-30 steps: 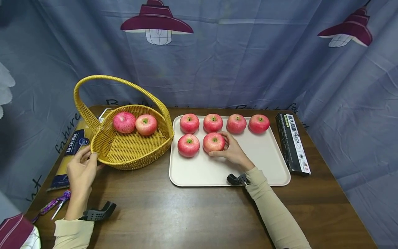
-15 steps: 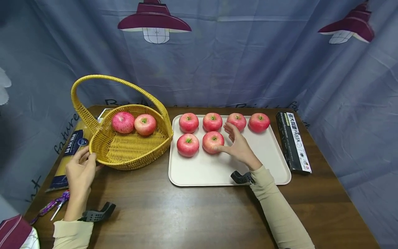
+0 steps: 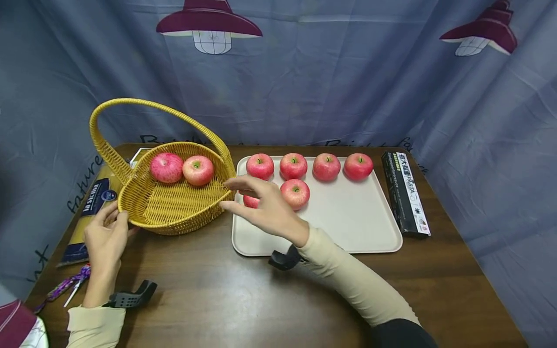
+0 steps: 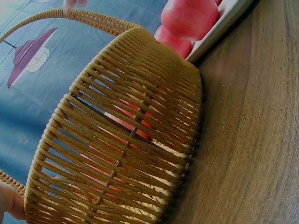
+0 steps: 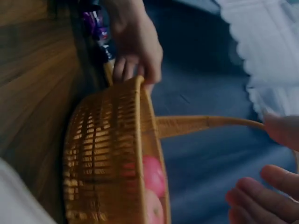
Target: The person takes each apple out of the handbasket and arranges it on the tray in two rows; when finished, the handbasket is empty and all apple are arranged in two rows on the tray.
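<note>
My left hand (image 3: 104,237) pinches the near-left rim of a yellow wicker basket (image 3: 174,208) with a tall arched handle. In it lie a streaked pink apple (image 3: 167,167) and a paler red apple (image 3: 198,170). With fingers spread and nothing between them, my right hand (image 3: 274,208) is over the left edge of a white tray (image 3: 344,222), fingertips close to the basket's right rim. This hand partly covers one front-row apple (image 3: 250,201); another front-row apple (image 3: 295,193) shows beside it. Several red apples form the tray's back row. In the left wrist view, the basket's woven side (image 4: 112,135) fills the middle.
A black pasta box (image 3: 406,193) lies right of the tray. Left of the basket is a yellow and blue pasta bag (image 3: 93,205), with purple-wrapped lollipops (image 3: 71,285) nearer the front. A blue curtain (image 3: 304,96) hangs behind the wooden table (image 3: 209,290).
My right hand has let go of the front-row apple, backed off it, and swung left toward the basket without anything in it. My left hand keeps its hold on the rim.
</note>
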The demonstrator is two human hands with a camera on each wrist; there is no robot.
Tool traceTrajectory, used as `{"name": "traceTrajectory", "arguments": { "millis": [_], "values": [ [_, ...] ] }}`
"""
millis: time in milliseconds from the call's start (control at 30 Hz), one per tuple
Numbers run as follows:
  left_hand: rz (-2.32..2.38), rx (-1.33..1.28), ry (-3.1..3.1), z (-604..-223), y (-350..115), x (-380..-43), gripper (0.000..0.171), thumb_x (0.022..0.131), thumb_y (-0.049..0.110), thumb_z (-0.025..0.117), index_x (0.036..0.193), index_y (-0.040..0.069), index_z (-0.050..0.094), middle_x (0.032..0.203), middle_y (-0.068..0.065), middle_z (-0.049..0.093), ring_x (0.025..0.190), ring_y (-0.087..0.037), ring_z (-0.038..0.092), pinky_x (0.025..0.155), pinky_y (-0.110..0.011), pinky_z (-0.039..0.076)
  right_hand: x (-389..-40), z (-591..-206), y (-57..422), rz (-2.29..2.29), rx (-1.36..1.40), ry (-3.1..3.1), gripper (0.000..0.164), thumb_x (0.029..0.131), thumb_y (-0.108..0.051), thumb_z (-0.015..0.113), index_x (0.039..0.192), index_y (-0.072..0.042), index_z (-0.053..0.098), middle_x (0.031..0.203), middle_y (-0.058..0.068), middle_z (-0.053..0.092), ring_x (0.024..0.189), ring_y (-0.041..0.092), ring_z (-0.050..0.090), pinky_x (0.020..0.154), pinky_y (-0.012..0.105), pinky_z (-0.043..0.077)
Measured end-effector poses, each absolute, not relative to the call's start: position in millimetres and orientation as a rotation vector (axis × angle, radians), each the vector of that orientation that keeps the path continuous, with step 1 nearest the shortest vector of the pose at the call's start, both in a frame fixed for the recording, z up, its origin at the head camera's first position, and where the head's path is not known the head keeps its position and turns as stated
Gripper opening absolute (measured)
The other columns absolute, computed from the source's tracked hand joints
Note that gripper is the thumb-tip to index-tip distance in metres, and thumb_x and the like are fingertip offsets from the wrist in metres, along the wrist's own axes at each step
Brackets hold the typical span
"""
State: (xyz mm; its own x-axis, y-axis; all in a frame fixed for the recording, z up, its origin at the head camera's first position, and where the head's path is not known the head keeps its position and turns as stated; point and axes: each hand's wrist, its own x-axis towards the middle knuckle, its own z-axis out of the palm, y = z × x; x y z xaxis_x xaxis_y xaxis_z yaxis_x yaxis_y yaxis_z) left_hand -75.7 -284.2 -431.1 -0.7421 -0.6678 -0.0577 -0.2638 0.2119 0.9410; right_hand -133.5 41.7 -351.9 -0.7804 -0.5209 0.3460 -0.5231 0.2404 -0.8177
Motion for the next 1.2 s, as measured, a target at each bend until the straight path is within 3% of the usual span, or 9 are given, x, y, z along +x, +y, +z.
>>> {"name": "traceTrajectory", "arguments": {
  "millis": [167,367,700,1200],
  "values": [
    [-1.555,0.861,-2.104,-429.0,-283.9,-77.3,0.043,0.098,0.013,0.055,0.140,0.008,0.058,0.108,0.010,0.059,0.076,0.014,0.060,0.056,-0.009,0.056,-157.7,-351.5,-18.4,1.316,1.139,-2.654,0.057,0.084,-0.040,0.080,0.131,-0.013,0.061,0.128,0.000,0.068,0.120,0.011,0.064,0.104,0.018,0.050],
    [-1.506,0.834,-2.154,-430.8,-281.4,-77.0,0.043,0.099,0.014,0.053,0.141,0.007,0.058,0.115,0.002,0.060,0.076,0.015,0.059,0.057,-0.008,0.056,-189.7,-364.8,-64.9,1.117,1.008,-2.834,0.068,0.083,-0.049,0.079,0.136,-0.014,0.055,0.134,0.003,0.062,0.122,0.018,0.062,0.103,0.023,0.051],
    [-1.517,0.822,-2.142,-431.9,-282.3,-75.0,0.044,0.098,0.013,0.053,0.141,0.005,0.057,0.107,0.010,0.057,0.075,0.015,0.059,0.057,-0.008,0.056,-215.4,-375.2,-95.8,1.142,0.808,-2.997,0.065,0.088,-0.040,0.075,0.140,-0.010,0.050,0.134,0.005,0.058,0.128,0.016,0.055,0.109,0.024,0.047],
    [-1.534,0.855,-2.152,-431.3,-286.0,-74.3,0.043,0.100,0.016,0.054,0.142,0.008,0.057,0.099,0.016,0.057,0.074,0.014,0.060,0.057,-0.009,0.057,-227.9,-378.4,-112.2,0.929,0.753,-3.069,0.068,0.081,-0.033,0.083,0.138,-0.012,0.052,0.136,0.004,0.055,0.126,0.017,0.053,0.109,0.023,0.045]
  ]
}}
